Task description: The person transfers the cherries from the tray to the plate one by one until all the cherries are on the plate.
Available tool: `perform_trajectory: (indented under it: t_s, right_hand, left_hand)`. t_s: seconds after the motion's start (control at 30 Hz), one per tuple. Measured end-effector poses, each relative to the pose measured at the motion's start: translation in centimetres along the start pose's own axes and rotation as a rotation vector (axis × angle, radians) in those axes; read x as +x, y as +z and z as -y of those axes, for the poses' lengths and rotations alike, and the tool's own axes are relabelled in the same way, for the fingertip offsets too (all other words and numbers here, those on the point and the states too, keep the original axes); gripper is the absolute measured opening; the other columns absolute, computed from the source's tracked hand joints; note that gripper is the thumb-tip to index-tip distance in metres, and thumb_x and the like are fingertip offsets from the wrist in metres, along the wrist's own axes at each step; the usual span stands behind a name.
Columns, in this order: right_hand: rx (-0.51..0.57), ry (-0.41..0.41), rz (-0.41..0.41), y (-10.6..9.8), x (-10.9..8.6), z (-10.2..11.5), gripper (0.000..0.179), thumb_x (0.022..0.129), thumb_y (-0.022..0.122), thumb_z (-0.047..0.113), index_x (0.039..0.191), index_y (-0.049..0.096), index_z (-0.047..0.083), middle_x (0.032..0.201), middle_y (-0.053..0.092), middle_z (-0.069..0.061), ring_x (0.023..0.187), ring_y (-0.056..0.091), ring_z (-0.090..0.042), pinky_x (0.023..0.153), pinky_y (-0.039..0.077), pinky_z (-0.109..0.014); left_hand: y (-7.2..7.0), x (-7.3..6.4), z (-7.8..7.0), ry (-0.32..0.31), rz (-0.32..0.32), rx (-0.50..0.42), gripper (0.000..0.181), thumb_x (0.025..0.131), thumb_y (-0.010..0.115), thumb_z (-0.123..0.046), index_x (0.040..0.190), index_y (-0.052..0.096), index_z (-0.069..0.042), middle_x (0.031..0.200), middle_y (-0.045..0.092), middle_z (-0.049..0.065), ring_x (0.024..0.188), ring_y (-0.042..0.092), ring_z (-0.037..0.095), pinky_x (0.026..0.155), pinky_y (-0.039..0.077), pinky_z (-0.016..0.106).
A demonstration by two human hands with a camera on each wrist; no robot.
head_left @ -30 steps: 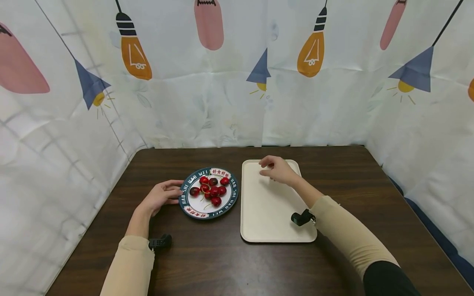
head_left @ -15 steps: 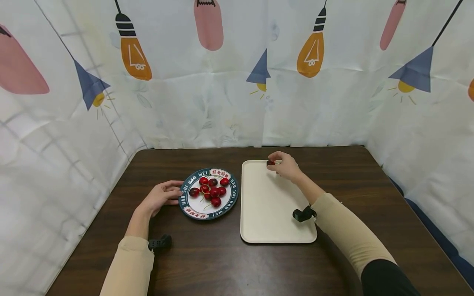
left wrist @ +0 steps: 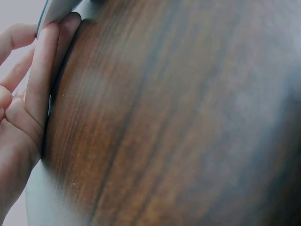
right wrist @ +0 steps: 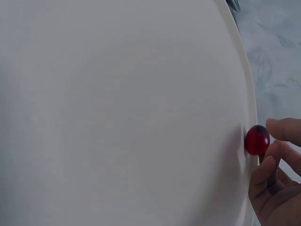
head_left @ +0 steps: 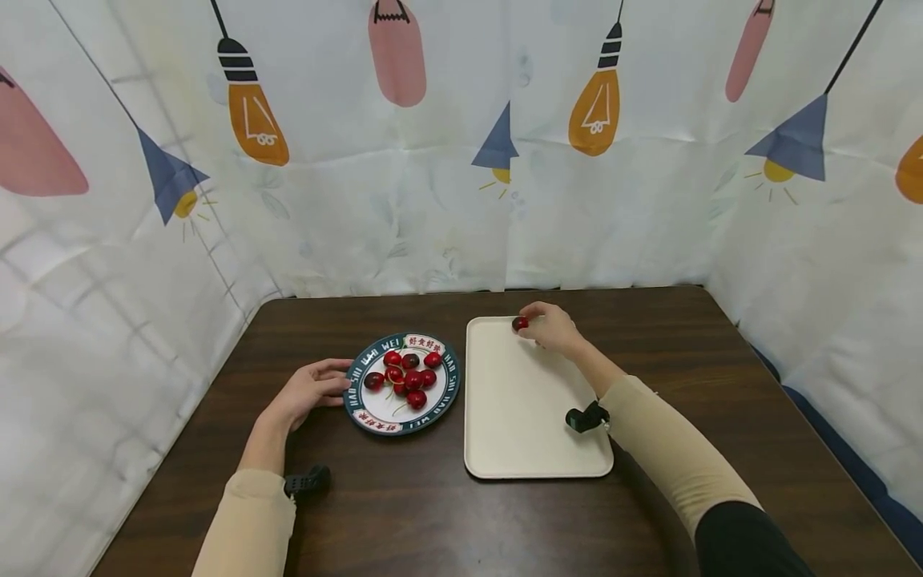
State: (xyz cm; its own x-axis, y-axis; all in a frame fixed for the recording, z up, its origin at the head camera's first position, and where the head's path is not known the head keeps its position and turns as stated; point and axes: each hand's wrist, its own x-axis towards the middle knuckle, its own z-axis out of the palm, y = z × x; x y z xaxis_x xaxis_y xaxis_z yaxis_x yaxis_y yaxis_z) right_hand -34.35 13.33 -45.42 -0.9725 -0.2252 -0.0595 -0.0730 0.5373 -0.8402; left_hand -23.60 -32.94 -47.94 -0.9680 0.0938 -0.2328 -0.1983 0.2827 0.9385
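Observation:
On the left of the table, a round plate [head_left: 375, 421] with a blue-green lettered rim holds several red cherries [head_left: 413, 381]. My left hand [head_left: 306, 393] rests beside it, nearly straight fingers [left wrist: 41, 70] touching the rim. A rectangular cream tray [head_left: 534, 417] lies on the right. At its far edge my right hand [head_left: 554, 330] pinches a dark red cherry [right wrist: 257, 140] at the fingertips. The cherry sits low against the tray's raised edge, and the other right fingers are loosely curled.
Both things lie on a dark brown wooden table [head_left: 404, 513]. A white curtain [head_left: 346, 216] printed with lamps and bulbs hangs behind and along the sides. Each wrist wears a black camera mount, such as the right mount [head_left: 587, 417].
My right hand has shifted slightly right at the tray's far edge, and the cherry at its fingertips shows more clearly. The left hand and plate stay put; the head view tilts a little.

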Motion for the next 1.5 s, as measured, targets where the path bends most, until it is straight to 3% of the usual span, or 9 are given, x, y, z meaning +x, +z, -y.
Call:
perform_trajectory:
  t_s: [0.23,0.83,1.0,1.1,1.27,1.5]
  right_hand:
    - [-0.039,-0.018,0.018,0.7,0.2,0.0,0.036,0.093,0.076,0.013,0.126,0.066,0.005,0.124,0.064,-0.013,0.075,0.06,-0.019,0.062,0.053,-0.027]
    - [-0.092,-0.092,0.061,1.7,0.0,-0.5,0.036,0.09,0.079,0.014,0.122,0.067,0.003,0.112,0.067,-0.013,0.093,0.06,-0.026,0.068,0.052,-0.031]
    - [-0.097,-0.112,0.045,1.7,-0.1,-0.4,0.035,0.089,0.079,0.015,0.12,0.068,0.004,0.112,0.069,-0.011,0.101,0.061,-0.027,0.078,0.052,-0.035]
    - [-0.102,-0.14,0.027,1.6,-0.2,0.0,0.034,0.089,0.08,0.015,0.118,0.069,0.004,0.112,0.07,-0.011,0.103,0.061,-0.026,0.085,0.048,-0.037]
    - [-0.101,-0.185,0.035,1.9,-0.4,1.1,0.032,0.089,0.08,0.015,0.118,0.069,0.005,0.114,0.07,-0.01,0.099,0.062,-0.027,0.084,0.048,-0.038]
    - [-0.102,-0.233,0.056,2.8,-0.8,3.0,0.034,0.09,0.079,0.015,0.121,0.068,0.007,0.115,0.069,-0.007,0.112,0.06,-0.028,0.093,0.05,-0.041]
  left_hand:
    - [0.0,-0.3,0.5,-0.013,-0.018,0.007,0.056,0.102,0.065,-0.015,0.152,0.044,0.001,0.123,0.065,0.018,0.098,0.069,0.019,0.085,0.06,0.034]
    - [0.2,-0.3,0.6,0.006,-0.005,0.003,0.055,0.102,0.067,-0.015,0.15,0.045,0.001,0.121,0.067,0.016,0.096,0.07,0.017,0.083,0.061,0.033]
    - [0.3,-0.3,0.7,0.014,0.005,-0.003,0.057,0.102,0.066,-0.016,0.151,0.044,0.003,0.122,0.067,0.016,0.096,0.069,0.017,0.083,0.061,0.034]
    - [0.2,-0.3,0.7,0.013,0.009,-0.005,0.057,0.102,0.066,-0.015,0.151,0.043,0.003,0.122,0.067,0.016,0.096,0.069,0.016,0.083,0.061,0.034]
    - [0.0,-0.1,0.5,0.014,0.003,0.004,0.055,0.102,0.066,-0.015,0.15,0.045,0.003,0.12,0.067,0.016,0.096,0.07,0.017,0.083,0.061,0.034]
    - [-0.1,-0.1,0.3,0.011,0.008,0.0,0.055,0.102,0.066,-0.014,0.151,0.045,0.002,0.12,0.066,0.015,0.097,0.07,0.016,0.084,0.061,0.034]
